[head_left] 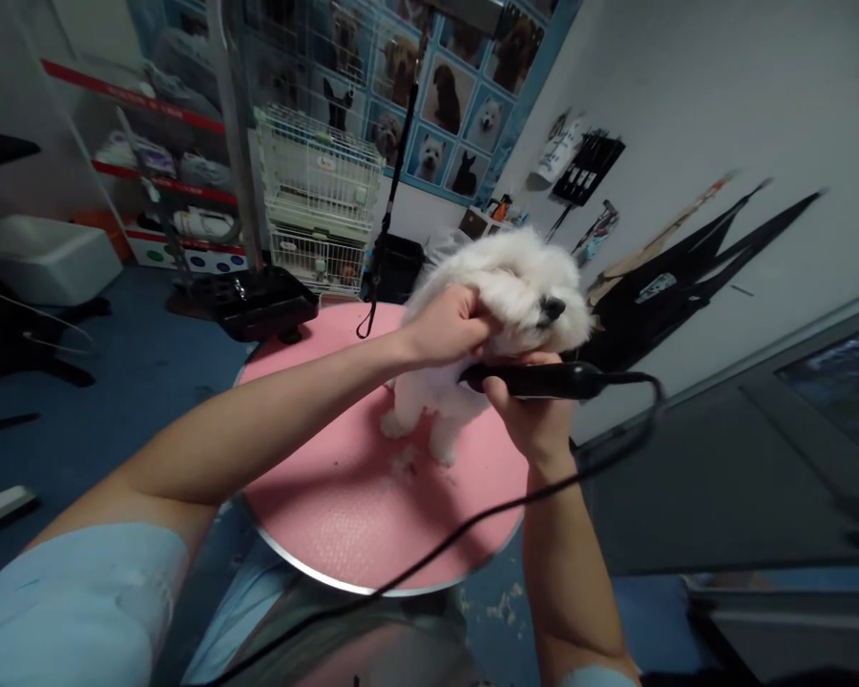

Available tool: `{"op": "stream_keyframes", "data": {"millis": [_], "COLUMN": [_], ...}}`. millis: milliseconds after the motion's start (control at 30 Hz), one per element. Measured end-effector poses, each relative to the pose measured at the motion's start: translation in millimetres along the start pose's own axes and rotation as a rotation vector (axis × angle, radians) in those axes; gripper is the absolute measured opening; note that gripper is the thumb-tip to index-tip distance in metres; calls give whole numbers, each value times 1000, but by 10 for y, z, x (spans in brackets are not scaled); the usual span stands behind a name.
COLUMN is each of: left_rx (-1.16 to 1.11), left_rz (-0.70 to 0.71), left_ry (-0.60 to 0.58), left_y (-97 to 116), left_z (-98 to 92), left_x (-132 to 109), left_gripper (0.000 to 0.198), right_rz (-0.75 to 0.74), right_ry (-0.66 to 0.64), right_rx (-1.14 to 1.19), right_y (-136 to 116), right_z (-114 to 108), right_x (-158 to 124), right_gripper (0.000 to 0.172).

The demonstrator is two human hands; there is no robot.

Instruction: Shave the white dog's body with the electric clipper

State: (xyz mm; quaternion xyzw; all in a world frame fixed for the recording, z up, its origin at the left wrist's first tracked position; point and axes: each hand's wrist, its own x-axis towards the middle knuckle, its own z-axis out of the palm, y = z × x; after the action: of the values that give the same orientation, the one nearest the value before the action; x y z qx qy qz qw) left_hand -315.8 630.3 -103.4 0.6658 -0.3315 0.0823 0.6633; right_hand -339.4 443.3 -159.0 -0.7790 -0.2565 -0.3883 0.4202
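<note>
A fluffy white dog [505, 272] stands on a round pink table [329, 534], its head turned to the right. My left hand [448, 326] is closed on the fur at the side of its head, below the ear; the fingertips are buried in the coat. In my right hand [536, 420] is a black corded hair clipper [544, 380], lying level under the dog's chin. The clipper's front end points left, against the dog's chest and neck. Its black cord [472, 520] loops right, then runs down across the table's front. Some hair clippings [407, 463] lie by the paws.
A metal post [233, 134] with a black tray [258, 301] stands at the table's back left. A black strap [393, 191] hangs behind the dog. Wire cages [319, 181] stand behind, and aprons [687, 277] hang on the right wall.
</note>
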Motion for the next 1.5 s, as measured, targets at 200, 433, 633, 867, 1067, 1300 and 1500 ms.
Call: {"op": "stream_keyframes", "data": {"millis": [200,433,633,867,1067,1300,1500], "left_rx": [-99,-73,-6,39,49,-15,-63], "left_rz": [-1,44,49,18,38,182,227], "left_ry": [49,50,25,70,80,20,-30], "left_y": [-66,-120,-137,-208,-185,-268,-380], "left_z": [45,29,20,46,69,57,59], "left_x": [-11,30,46,56,41,74,117], "left_gripper": [27,33,34,27,29,37,33], "right_rz": [101,29,22,98,-29,79,-98], "right_ry": [-112,88,136,119,248,194,234], "right_rx": [90,46,9,35,180,-54,-12], "right_y": [-32,39,75,4,3,169,236], "right_z": [-86,58,219,208,94,363,469], "right_x": [-411,-305,-631,-781,-604,-885,-1387], "right_gripper": [40,43,41,43,35,34,34]}}
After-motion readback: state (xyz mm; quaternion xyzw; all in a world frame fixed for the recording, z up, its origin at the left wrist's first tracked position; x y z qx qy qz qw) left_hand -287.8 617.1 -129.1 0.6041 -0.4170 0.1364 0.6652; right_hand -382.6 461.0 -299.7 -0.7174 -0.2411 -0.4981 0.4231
